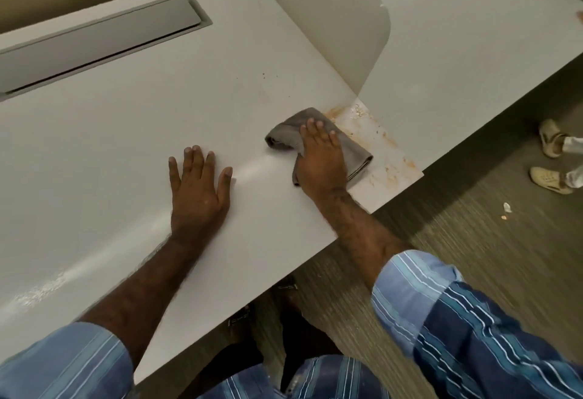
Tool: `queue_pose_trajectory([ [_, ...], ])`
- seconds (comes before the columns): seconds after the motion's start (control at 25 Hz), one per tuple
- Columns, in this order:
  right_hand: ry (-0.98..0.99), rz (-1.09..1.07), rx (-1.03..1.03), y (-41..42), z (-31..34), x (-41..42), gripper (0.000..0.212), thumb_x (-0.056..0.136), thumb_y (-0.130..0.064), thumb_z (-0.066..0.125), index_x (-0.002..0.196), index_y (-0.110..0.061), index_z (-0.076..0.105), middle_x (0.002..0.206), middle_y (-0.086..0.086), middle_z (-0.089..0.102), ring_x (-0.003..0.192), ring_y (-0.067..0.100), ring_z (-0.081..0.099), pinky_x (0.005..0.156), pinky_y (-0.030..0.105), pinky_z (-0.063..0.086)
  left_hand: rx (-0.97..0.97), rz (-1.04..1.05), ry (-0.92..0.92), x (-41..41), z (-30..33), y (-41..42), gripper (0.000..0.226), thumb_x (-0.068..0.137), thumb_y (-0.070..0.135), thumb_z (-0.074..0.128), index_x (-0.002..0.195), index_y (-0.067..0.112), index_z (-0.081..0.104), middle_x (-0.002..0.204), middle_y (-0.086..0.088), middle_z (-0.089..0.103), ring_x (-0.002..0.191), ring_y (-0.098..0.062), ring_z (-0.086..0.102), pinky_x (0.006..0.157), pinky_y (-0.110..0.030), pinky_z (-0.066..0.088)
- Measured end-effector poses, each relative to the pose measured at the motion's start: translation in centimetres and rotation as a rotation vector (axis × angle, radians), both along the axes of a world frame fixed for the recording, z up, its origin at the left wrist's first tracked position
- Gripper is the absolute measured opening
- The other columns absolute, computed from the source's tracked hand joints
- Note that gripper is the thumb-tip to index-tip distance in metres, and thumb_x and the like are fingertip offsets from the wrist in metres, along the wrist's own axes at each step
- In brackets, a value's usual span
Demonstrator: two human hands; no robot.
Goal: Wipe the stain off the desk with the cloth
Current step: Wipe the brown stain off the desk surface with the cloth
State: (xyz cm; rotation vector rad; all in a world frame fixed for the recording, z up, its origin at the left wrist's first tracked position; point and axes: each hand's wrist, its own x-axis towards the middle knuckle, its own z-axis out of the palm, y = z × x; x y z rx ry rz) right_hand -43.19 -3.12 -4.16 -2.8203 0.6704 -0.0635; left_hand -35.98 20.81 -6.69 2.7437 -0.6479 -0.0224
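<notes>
The right hand (318,159) is covering the middle of the cloth (284,137); the cloth is hiding part of the stain (372,143). The tabletop (94,146) is running off the left edge.

Smooth semi-gloss desk (126,121), soft grey woven cloth (353,149), ribbed carpet (473,256)

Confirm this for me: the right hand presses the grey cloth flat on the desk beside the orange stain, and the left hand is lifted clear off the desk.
One detail is wrong. In the head view the left hand is not lifted; it lies flat, palm down, on the desk. The rest holds: the right hand presses the grey cloth on the desk beside the orange stain.
</notes>
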Motion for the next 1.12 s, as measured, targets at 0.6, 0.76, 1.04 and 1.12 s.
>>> queue_pose_trajectory([
  [0.6,-0.067,-0.047,0.041,6.9,-0.7,-11.0,0.069,0.099,-0.016,0.065,0.163,-0.013,0.04,0.173,0.003,0.033,0.163,0.022,0.026,0.135,0.047,0.015,-0.098,0.029,0.017,0.4,-0.8,-0.4,0.069,0.114,0.048,0.031,0.161,-0.002,0.04,0.173,-0.026,0.03,0.167,-0.034,0.016,0.138,-0.053,0.005],
  [0.76,-0.101,-0.121,0.054,4.8,-0.9,-6.8,0.062,0.101,-0.016,0.062,0.161,-0.011,0.043,0.171,0.005,0.038,0.162,0.023,0.028,0.135,0.047,0.017,-0.194,0.036,0.1,0.7,-0.6,0.0,0.067,0.114,0.048,0.035,0.164,0.003,0.037,0.177,-0.019,0.025,0.169,-0.027,0.011,0.138,-0.049,0.001],
  [1.04,-0.208,0.391,0.153,16.1,-1.6,-13.1,0.064,0.093,-0.019,0.054,0.157,-0.017,0.051,0.168,0.0,0.045,0.161,0.018,0.032,0.134,0.047,0.02,-0.272,0.103,0.074,0.8,0.3,8.4,0.068,0.111,0.049,0.032,0.163,0.006,0.041,0.175,-0.015,0.032,0.168,-0.023,0.017,0.138,-0.045,-0.001],
  [1.12,-0.161,0.588,0.13,19.9,-2.1,-13.0,0.068,0.093,-0.025,0.057,0.16,-0.02,0.046,0.172,-0.002,0.039,0.164,0.017,0.024,0.135,0.045,0.014,-0.226,0.178,0.046,-0.3,0.4,12.7,0.066,0.111,0.046,0.033,0.16,0.003,0.044,0.173,-0.018,0.035,0.167,-0.026,0.02,0.138,-0.049,0.002],
])
